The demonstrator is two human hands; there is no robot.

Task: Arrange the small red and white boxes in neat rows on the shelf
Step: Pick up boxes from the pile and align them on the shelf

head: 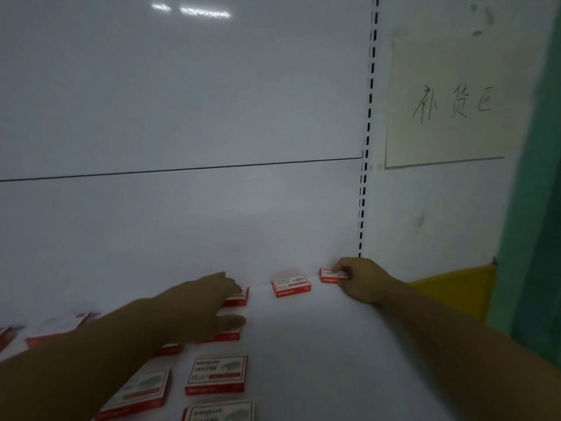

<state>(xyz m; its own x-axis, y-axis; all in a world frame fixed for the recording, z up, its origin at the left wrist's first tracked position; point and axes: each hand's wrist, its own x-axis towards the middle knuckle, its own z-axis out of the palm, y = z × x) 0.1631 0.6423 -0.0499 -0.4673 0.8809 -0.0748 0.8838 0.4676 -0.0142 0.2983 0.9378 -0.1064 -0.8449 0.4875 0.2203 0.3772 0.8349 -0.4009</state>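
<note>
At the shelf's (334,344) back edge, right hand (358,279) pinches the corner box (329,275), apparently seating it; left hand's (206,302) straight fingers (226,284) press another box (239,299) (probably squaring the row).

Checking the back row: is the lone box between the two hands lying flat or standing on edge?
Lying flat: the box shows its printed white face upward and a red side toward the camera.

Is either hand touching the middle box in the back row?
No, the middle box lies free between the left hand, which rests on its left neighbour, and the right hand, which pinches the corner box.
</note>
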